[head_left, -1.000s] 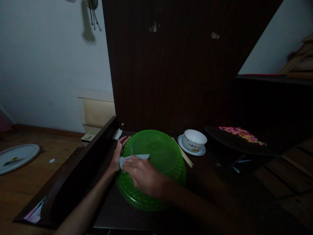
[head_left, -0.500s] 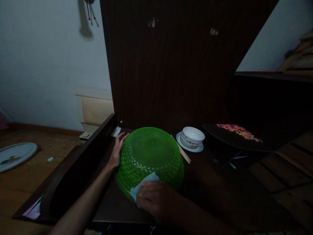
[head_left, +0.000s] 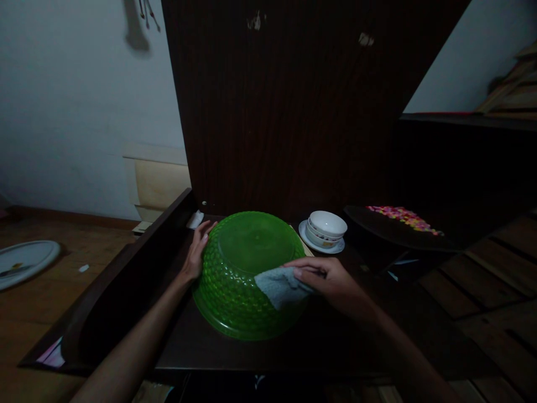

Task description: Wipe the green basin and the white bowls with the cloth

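A green plastic basin (head_left: 255,246) with a dimpled side lies upside down on the dark wooden tabletop (head_left: 210,358). My left hand (head_left: 196,252) curves against its left side and holds it, fingers pointing up and away from me. At the basin's right front side, my right hand (head_left: 331,280) pinches a pale grey-blue cloth (head_left: 279,285). Part of this cloth lies spread against the dimpled wall. Behind the basin's right edge, chopsticks (head_left: 308,250) are partly hidden.
White bowls (head_left: 328,223) are stacked on a white plate (head_left: 305,235) behind the basin. Colourful small pieces (head_left: 403,218) cover part of a dark shelf on the right. A raised wooden edge (head_left: 138,268) borders the left side. A pale oval object (head_left: 46,253) sits on the floor.
My right hand has moved the cloth from the basin's front to its right front side, rightward and upward. My left hand stays on the left side. The whole view has shifted slightly.
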Available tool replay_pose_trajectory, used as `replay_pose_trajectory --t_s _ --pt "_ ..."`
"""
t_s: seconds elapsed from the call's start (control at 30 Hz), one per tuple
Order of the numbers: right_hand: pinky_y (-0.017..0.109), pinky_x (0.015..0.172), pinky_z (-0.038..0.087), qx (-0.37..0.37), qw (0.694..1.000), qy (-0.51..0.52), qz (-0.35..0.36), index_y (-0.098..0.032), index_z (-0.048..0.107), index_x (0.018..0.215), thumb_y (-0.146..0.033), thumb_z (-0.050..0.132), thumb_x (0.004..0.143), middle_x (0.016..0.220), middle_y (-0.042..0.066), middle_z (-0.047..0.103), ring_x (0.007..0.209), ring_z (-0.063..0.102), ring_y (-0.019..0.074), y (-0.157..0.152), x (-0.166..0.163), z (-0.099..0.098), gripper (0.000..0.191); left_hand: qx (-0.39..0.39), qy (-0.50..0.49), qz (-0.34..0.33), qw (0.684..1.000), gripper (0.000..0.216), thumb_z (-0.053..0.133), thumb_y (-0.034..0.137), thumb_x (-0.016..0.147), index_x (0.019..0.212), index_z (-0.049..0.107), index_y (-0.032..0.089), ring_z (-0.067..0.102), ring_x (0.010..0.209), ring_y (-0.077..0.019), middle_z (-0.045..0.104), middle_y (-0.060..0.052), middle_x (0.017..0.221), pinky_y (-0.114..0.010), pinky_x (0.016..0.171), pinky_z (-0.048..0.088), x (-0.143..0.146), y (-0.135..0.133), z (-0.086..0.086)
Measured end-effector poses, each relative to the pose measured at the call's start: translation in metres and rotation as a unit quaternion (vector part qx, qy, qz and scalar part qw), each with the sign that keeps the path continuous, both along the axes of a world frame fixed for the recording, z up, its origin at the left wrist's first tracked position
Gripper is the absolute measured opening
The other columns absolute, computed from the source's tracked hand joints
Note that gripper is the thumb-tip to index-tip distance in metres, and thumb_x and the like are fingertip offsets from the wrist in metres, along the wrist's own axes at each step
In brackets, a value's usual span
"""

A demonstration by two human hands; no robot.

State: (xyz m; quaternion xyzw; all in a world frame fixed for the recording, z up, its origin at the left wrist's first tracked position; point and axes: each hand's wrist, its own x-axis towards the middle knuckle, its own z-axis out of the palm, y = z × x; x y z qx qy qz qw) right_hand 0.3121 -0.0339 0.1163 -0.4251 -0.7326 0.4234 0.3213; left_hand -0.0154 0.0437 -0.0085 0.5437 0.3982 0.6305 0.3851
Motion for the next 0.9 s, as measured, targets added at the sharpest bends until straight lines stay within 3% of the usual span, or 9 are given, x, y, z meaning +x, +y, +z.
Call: replay_pose_trajectory --t_s 0.1,0.27,0.33,0.43,0.53,0.63,0.73,0.9 --pt "0.036 0.076 0.058 0.038 0.998 0.002 -0.043 -0.021 0.077 0.102 -0.041 0.061 0.087 0.097 0.007 0.079 0.086 0.073 0.022 0.014 0.002 -0.006 0.03 -0.001 0.005 0.004 1.0 0.063 0.049 0.062 0.091 0.14 0.043 0.023 0.043 0.141 -0.0339 0.048 -0.015 0.151 -0.055 0.117 0.03 0.0 -0.001 0.002" --pt "0.042 0.086 0.054 0.188 0.969 -0.098 -0.126 -0.019 0.075 0.103 -0.035 0.053 0.092 0.1 0.01 0.077 0.093 0.071 0.0255 0.034 0.0 -0.024 0.03 -0.001 0.012 0.01 1.0 0.064 0.051 0.062 0.09 0.138 0.044 0.021 0.042 0.142 -0.0344 0.048 -0.015 0.15 -0.055 0.118 0.028 0.001 -0.003 0.006" --pt "0.044 0.088 0.053 0.272 0.94 -0.126 -0.162 -0.018 0.074 0.105 -0.032 0.052 0.093 0.103 0.011 0.076 0.096 0.069 0.0269 0.037 -0.002 -0.035 0.029 -0.002 0.014 0.01 1.0 0.065 0.052 0.063 0.089 0.139 0.044 0.021 0.042 0.142 -0.0343 0.048 -0.015 0.15 -0.055 0.118 0.028 0.002 -0.004 0.007" --pt "0.047 0.09 0.05 0.42 0.862 -0.156 -0.238 -0.016 0.072 0.107 -0.026 0.052 0.093 0.107 0.014 0.072 0.099 0.063 0.0289 0.034 -0.006 -0.052 0.026 -0.004 0.016 0.011 1.0 0.067 0.052 0.064 0.088 0.139 0.043 0.022 0.042 0.141 -0.0343 0.048 -0.016 0.15 -0.055 0.118 0.029 0.002 -0.004 0.007" --pt "0.044 0.086 0.051 0.504 0.817 -0.168 -0.224 -0.018 0.073 0.1 -0.014 0.049 0.092 0.101 0.013 0.071 0.092 0.062 0.0264 0.027 -0.011 -0.065 0.025 -0.003 0.02 0.017 1.0 0.066 0.052 0.065 0.088 0.138 0.044 0.022 0.042 0.141 -0.0343 0.049 -0.015 0.15 -0.055 0.117 0.029 0.002 -0.002 0.006" --pt "0.045 0.089 0.05 0.497 0.834 -0.147 -0.189 -0.018 0.07 0.103 -0.014 0.049 0.091 0.105 0.013 0.069 0.098 0.062 0.0269 0.022 -0.013 -0.069 0.025 0.001 0.025 0.023 0.999 0.065 0.051 0.064 0.089 0.138 0.045 0.022 0.042 0.141 -0.0338 0.05 -0.014 0.149 -0.053 0.118 0.029 0.002 -0.002 0.005" --pt "0.048 0.092 0.05 0.429 0.872 -0.118 -0.202 -0.016 0.066 0.114 -0.027 0.055 0.09 0.111 0.015 0.068 0.104 0.062 0.0293 0.022 -0.009 -0.066 0.028 0.005 0.032 0.026 0.999 0.064 0.051 0.064 0.089 0.136 0.047 0.021 0.043 0.14 -0.0341 0.051 -0.014 0.148 -0.052 0.118 0.029 0.002 -0.002 0.007" --pt "0.041 0.086 0.052 0.328 0.92 -0.088 -0.195 -0.02 0.07 0.093 -0.034 0.058 0.087 0.096 0.01 0.073 0.093 0.066 0.0266 0.026 0.003 -0.059 0.019 0.009 0.048 0.035 0.998 0.063 0.051 0.064 0.089 0.133 0.05 0.02 0.043 0.14 -0.0342 0.052 -0.014 0.146 -0.051 0.118 0.027 0.002 -0.004 0.011"
